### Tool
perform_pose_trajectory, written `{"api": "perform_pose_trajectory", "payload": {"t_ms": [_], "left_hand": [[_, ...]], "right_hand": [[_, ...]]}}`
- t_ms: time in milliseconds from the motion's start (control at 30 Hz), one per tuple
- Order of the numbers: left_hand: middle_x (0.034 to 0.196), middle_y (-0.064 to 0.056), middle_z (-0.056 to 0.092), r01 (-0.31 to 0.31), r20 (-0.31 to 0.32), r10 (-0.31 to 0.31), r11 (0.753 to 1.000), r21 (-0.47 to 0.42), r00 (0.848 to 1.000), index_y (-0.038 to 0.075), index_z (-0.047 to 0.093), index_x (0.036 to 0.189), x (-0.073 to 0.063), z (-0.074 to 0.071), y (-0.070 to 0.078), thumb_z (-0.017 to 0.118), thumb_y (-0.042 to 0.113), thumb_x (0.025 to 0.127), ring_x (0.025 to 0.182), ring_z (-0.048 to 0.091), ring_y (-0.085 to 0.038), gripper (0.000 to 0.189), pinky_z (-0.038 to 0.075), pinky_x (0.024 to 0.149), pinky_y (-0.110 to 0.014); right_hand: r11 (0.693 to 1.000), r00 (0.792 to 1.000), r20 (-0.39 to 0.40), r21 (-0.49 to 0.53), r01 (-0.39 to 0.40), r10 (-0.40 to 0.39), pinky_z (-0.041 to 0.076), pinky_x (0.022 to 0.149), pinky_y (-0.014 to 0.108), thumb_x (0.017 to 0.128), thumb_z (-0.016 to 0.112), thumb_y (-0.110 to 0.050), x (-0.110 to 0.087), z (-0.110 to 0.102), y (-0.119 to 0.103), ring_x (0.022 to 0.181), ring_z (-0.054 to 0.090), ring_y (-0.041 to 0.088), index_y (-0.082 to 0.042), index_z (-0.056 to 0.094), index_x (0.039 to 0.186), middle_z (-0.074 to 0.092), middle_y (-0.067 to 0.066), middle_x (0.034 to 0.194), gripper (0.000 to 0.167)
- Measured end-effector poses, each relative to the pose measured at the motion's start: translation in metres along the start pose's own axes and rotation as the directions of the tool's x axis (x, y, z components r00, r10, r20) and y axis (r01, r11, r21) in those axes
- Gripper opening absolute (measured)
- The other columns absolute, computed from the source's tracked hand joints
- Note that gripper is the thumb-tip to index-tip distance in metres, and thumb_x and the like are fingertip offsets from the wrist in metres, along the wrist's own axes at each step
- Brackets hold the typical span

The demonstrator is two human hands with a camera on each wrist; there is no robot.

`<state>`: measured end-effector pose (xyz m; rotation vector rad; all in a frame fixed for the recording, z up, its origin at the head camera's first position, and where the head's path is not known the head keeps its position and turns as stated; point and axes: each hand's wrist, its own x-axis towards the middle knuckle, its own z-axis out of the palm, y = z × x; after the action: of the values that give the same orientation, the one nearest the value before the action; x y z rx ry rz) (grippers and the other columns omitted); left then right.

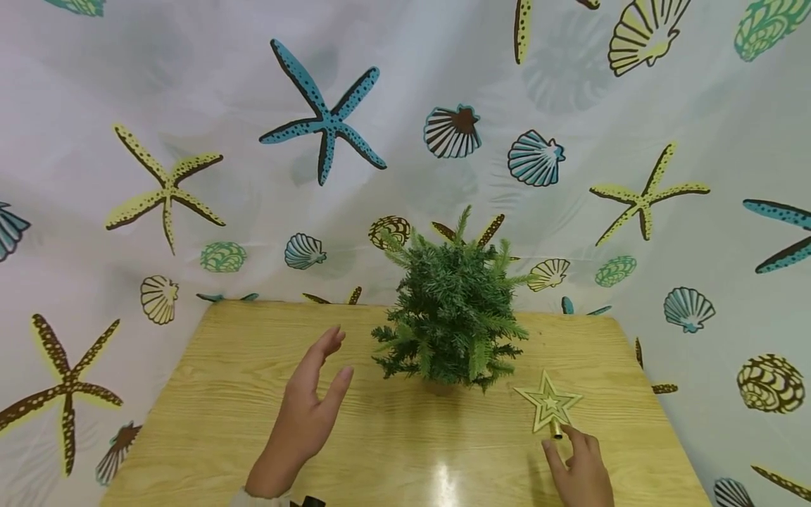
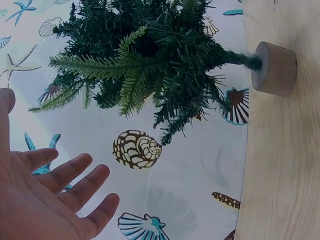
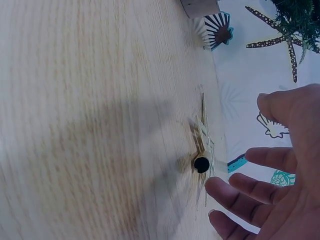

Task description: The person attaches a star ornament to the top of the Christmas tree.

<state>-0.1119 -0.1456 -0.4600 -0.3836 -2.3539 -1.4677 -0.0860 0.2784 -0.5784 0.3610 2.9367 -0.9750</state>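
A small artificial Christmas tree [image 1: 453, 310] stands upright on the table, its round wooden base [image 2: 275, 69] showing in the left wrist view. Left of the tree, my left hand [image 1: 309, 408] is raised with relaxed fingers and thumb apart, holding nothing. A gold star tree topper [image 1: 548, 401] lies flat to the right of the tree, its hollow socket [image 3: 201, 164] toward me. My right hand [image 1: 581, 465] is over the table just in front of the star, fingers spread around the socket end, with nothing gripped. In the right wrist view the fingertips [image 3: 218, 188] are right beside the socket.
The wooden table [image 1: 253, 366] carries the tree and the star. Behind it and along both sides hangs a white curtain [image 1: 393, 183] printed with starfish and shells. The tree's lower branches spread close to the table's back edge.
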Motion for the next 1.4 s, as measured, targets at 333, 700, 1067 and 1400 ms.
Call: {"api": "perform_pose_trajectory", "payload": {"t_ms": [333, 700, 1067, 1400], "left_hand": [[0.158, -0.004, 0.045, -0.05, -0.017, 0.049, 0.993, -0.111, 0.999, 0.013, 0.036, 0.16, 0.019, 0.017, 0.006, 0.052, 0.01, 0.109, 0.141, 0.045, -0.026, 0.053, 0.034, 0.111, -0.054], [0.159, 0.0, 0.044, -0.096, -0.032, 0.093, 0.99, -0.105, 0.995, 0.016, 0.039, 0.159, 0.034, 0.028, 0.011, 0.054, 0.011, 0.109, 0.141, 0.045, -0.024, 0.053, 0.036, 0.112, -0.054], [0.161, 0.003, 0.04, -0.098, -0.014, 0.098, 0.991, -0.092, 0.995, 0.023, 0.038, 0.161, 0.053, 0.034, 0.014, 0.053, 0.022, 0.11, 0.149, 0.035, -0.022, 0.053, 0.03, 0.118, -0.057], [0.164, 0.0, 0.034, -0.068, 0.055, 0.075, 0.99, -0.12, 0.996, 0.02, 0.033, 0.163, 0.069, 0.039, 0.024, 0.052, 0.031, 0.111, 0.149, 0.034, -0.025, 0.056, 0.028, 0.119, -0.058]], "right_hand": [[1.0, 1.0, -0.007, -0.018, -0.007, 0.007, 0.056, 0.066, 0.047, 0.105, 0.06, -0.039, 0.004, 0.0, 0.004, 0.084, 0.064, 0.028, 0.009, 0.045, 0.144, 0.048, 0.038, 0.133, 0.064], [0.999, 0.999, -0.018, -0.042, -0.027, 0.026, 0.045, 0.081, 0.064, 0.104, 0.06, -0.041, 0.011, -0.001, 0.011, 0.085, 0.066, 0.033, 0.008, 0.048, 0.143, 0.048, 0.039, 0.134, 0.063], [0.999, 0.999, -0.016, -0.027, -0.041, 0.041, 0.045, 0.08, 0.063, 0.104, 0.06, -0.042, 0.015, 0.002, 0.015, 0.083, 0.065, 0.03, 0.007, 0.049, 0.143, 0.047, 0.039, 0.133, 0.063], [0.998, 0.998, -0.02, -0.023, -0.055, 0.054, 0.042, 0.085, 0.068, 0.105, 0.06, -0.042, 0.021, 0.0, 0.012, 0.083, 0.064, 0.032, 0.007, 0.048, 0.144, 0.046, 0.039, 0.134, 0.064]]}}
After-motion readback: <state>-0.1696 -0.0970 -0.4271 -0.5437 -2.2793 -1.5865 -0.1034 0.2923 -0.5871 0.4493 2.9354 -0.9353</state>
